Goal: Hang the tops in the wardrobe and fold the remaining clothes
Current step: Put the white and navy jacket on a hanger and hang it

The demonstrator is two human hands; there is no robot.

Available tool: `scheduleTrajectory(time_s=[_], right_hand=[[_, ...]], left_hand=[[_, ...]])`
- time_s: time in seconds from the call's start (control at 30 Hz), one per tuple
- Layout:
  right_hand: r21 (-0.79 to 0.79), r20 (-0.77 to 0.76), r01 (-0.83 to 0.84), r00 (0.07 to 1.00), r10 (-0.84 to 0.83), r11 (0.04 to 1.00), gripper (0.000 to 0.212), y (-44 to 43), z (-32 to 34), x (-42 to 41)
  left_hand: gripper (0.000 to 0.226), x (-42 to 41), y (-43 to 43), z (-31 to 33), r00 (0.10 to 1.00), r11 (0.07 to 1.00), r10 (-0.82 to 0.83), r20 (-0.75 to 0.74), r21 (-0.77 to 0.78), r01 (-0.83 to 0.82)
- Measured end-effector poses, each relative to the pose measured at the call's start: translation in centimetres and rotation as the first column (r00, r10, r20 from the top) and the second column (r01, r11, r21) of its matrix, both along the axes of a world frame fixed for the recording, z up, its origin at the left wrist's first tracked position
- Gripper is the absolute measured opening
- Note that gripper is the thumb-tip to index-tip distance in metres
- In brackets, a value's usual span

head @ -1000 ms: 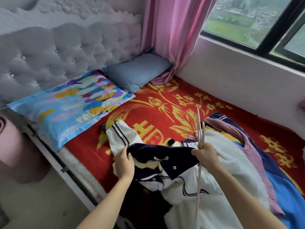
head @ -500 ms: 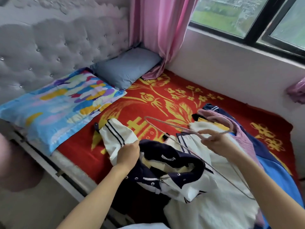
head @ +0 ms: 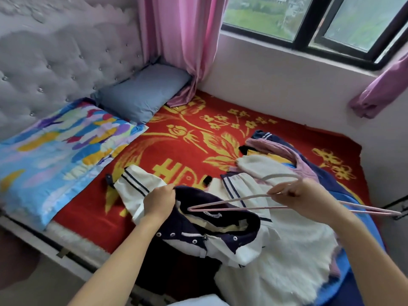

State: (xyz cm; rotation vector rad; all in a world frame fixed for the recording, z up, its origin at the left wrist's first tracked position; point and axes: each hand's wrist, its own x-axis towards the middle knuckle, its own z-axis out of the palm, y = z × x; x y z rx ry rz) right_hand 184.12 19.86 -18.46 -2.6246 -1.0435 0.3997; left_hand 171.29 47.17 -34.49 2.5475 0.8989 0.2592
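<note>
No top is seen hung and no garment folded, and the wardrobe is not in view. The task is therefore judged to be at an early stage, with 1 top being fitted to a hanger.

At the left, the navy collar edge of the jacket is gripped by the left hand [head: 159, 202], whose fingers are curled round the fabric so that the neck opening is held apart. The white-and-navy jacket [head: 223, 241] lies at the near edge of the bed [head: 187, 133], below and between the 2 hands, and its lower part is draped over the side.

A pink hanger [head: 190, 209] is held over the open collar. Its left tip is just above the neck opening and, as far as can be told, has not been inserted. The hanger is pinched near its hook by the right hand [head: 304, 199], thumb and fingers closed on the wire.

Further right, a pile of clothes [head: 260, 164] lies unsorted on the bed, just beyond the right hand. All of it is left to be hung or folded.
</note>
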Motion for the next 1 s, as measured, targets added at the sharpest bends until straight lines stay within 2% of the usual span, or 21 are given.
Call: scheduleTrajectory(time_s=[0.07,0.13,0.27,0.37,0.4,0.47,0.53,0.57,0.63,0.7,0.73,0.8,0.9,1.0], right_hand=[[-0.073,0.037,-0.011,0.999,0.014,0.997,0.016,0.6,-1.0,-0.5],[-0.036,0.057,-0.024,0.998,0.026,0.999,0.020,1.6,-2.5,-1.0],[0.231,0.151,-0.095,0.987,0.061,0.968,0.015,4.1,-6.8,-2.9],[0.461,0.108,-0.061,0.994,0.012,0.885,0.014,5.0,-9.6,-3.8],[0.536,0.074,-0.026,0.997,-0.016,0.844,0.015,5.2,-10.1,-3.8],[0.608,0.006,0.047,0.998,-0.063,0.792,0.015,5.1,-10.5,-3.3],[0.626,-0.054,0.101,0.995,-0.086,0.773,0.012,5.0,-10.3,-2.4],[0.641,-0.068,0.114,0.993,-0.092,0.759,0.012,4.8,-10.0,-2.1],[0.665,-0.080,0.119,0.993,-0.088,0.737,0.015,4.8,-9.7,-1.8],[0.678,-0.080,0.120,0.993,-0.090,0.725,0.016,4.7,-9.8,-1.6],[0.686,-0.080,0.118,0.993,-0.087,0.718,0.016,4.8,-9.9,-1.7],[0.701,-0.089,0.123,0.992,-0.085,0.702,0.016,4.5,-10.1,-1.6],[0.714,-0.107,0.144,0.990,-0.096,0.686,0.018,4.0,-10.0,-1.0],[0.700,-0.222,0.250,0.966,-0.129,0.669,0.031,3.4,-9.6,-0.2]], left_hand=[[0.028,0.4,-0.4,0.6,1.000,1.000,-0.012,0.025,0.025,0.011],[0.026,0.6,-1.7,1.5,0.995,0.993,-0.078,0.055,0.091,0.073],[0.006,0.8,-6.1,4.5,0.932,0.929,-0.303,0.196,0.278,0.244],[0.018,1.3,-7.9,6.5,0.893,0.871,-0.398,0.210,0.393,0.296],[0.018,1.6,-7.7,6.9,0.899,0.877,-0.393,0.194,0.374,0.302],[0.039,2.1,-6.2,6.8,0.917,0.888,-0.389,0.088,0.303,0.347],[0.059,2.4,-3.9,7.0,0.871,0.830,-0.485,-0.071,0.277,0.485],[0.060,2.6,-2.9,7.2,0.835,0.795,-0.537,-0.120,0.260,0.549],[0.053,2.4,-1.2,7.0,0.778,0.773,-0.622,-0.088,0.091,0.628],[0.050,2.4,-0.2,6.6,0.740,0.725,-0.670,0.058,-0.165,0.669],[0.051,2.4,0.3,6.5,0.738,0.708,-0.670,0.078,-0.232,0.667],[0.054,2.6,1.2,7.0,0.760,0.717,-0.649,0.026,-0.311,0.624],[0.048,3.4,1.7,7.7,0.782,0.744,-0.623,-0.016,-0.322,0.585],[0.038,4.1,0.4,7.4,0.783,0.771,-0.621,0.037,-0.154,0.618]])
